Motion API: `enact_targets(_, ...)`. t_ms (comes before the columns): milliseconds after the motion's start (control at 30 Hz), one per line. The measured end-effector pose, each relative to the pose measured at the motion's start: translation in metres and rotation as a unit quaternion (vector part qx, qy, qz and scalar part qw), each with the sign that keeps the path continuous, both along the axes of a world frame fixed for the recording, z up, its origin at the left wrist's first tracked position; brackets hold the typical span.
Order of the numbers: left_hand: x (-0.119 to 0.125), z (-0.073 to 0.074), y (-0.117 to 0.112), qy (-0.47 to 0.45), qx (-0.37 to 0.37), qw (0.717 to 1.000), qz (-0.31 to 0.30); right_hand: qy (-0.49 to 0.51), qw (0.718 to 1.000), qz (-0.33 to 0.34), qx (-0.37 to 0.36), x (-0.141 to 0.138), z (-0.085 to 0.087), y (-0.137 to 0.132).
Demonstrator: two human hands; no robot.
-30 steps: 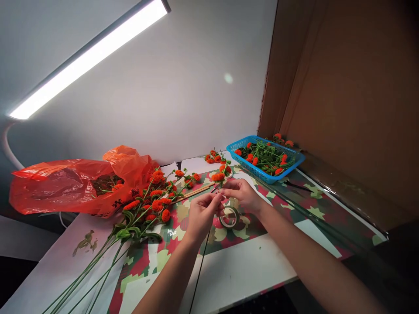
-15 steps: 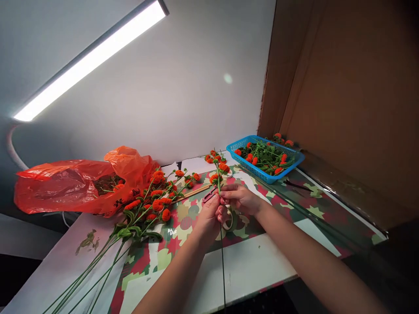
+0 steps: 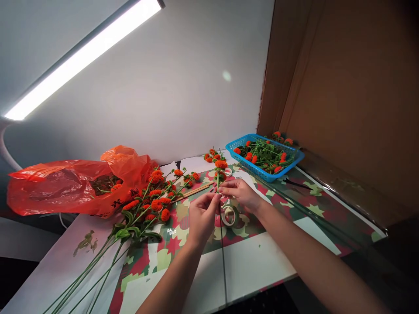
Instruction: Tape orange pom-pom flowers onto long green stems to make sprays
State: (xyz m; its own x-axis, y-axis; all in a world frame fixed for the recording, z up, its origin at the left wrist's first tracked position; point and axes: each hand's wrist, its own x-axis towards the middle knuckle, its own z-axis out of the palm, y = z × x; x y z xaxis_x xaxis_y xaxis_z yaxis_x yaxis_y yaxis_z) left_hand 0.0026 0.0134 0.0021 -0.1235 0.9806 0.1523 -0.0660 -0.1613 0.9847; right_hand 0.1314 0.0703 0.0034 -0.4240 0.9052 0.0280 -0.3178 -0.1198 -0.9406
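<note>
An artificial flower stem [image 3: 218, 185] with fuzzy orange blooms stands upright between my hands. Its long thin wire runs down toward the table's front edge. My left hand [image 3: 203, 214] is closed, thumb and finger pinching the stem low down. From the other side my right hand [image 3: 241, 194] pinches at the stem just under the blooms; its fingertips partly hide the spot. Below my hands, a roll of tape [image 3: 228, 216] shows its pale ring, close to the wire.
Finished-looking orange flower stems [image 3: 153, 205] lie at left beside a red plastic bag [image 3: 65, 187]. A blue basket [image 3: 270, 178] of flowers and leaves stands back right, with dark-handled pliers or scissors [image 3: 297, 184] near it. Wooden sticks [image 3: 193, 192] lie behind my left hand.
My left hand has shifted slightly left and its fingers have changed their pinch on the stem. The blooms have turned, and the tape roll shows more plainly. The view has moved slightly.
</note>
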Motion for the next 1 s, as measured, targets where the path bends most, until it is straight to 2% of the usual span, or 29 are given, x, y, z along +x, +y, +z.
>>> enact_targets(133,-0.003,-0.001,0.006,-0.161,-0.038,0.986,-0.027,0.065,0.997,0.014,-0.03,-0.007,-0.005,-0.003)
enact_targets(267,-0.004,0.002,0.007,-0.242,-0.095,0.964,-0.051,0.099,0.991,0.02,-0.082,-0.009,-0.004,-0.006)
enact_targets(333,-0.005,0.004,0.007,-0.281,-0.129,0.947,-0.09,0.11,0.986,0.051,-0.114,-0.007,0.0,-0.008)
enact_targets(467,-0.009,0.006,0.005,-0.336,-0.217,0.896,-0.194,0.084,0.988,0.107,-0.074,0.0,0.005,-0.009)
enact_targets(533,-0.01,0.005,0.005,-0.322,-0.258,0.886,-0.211,0.074,0.99,0.105,-0.053,0.001,0.003,-0.007)
enact_targets(600,-0.008,0.003,0.004,-0.266,-0.252,0.913,-0.178,0.059,0.994,0.077,-0.049,0.002,0.002,-0.004)
enact_targets(667,-0.005,0.002,0.003,-0.186,-0.194,0.957,-0.109,0.038,0.998,0.028,-0.046,0.001,0.001,-0.002)
enact_targets(733,-0.003,0.004,0.001,-0.107,-0.129,0.984,-0.056,0.021,0.999,-0.011,-0.042,0.001,0.001,-0.001)
enact_targets(833,-0.001,0.008,-0.001,-0.051,-0.082,0.995,-0.038,0.021,0.999,-0.026,-0.043,0.0,0.002,-0.001)
enact_targets(1000,-0.003,0.007,0.002,-0.135,-0.068,0.988,-0.038,0.043,0.993,0.025,-0.105,0.0,0.002,-0.002)
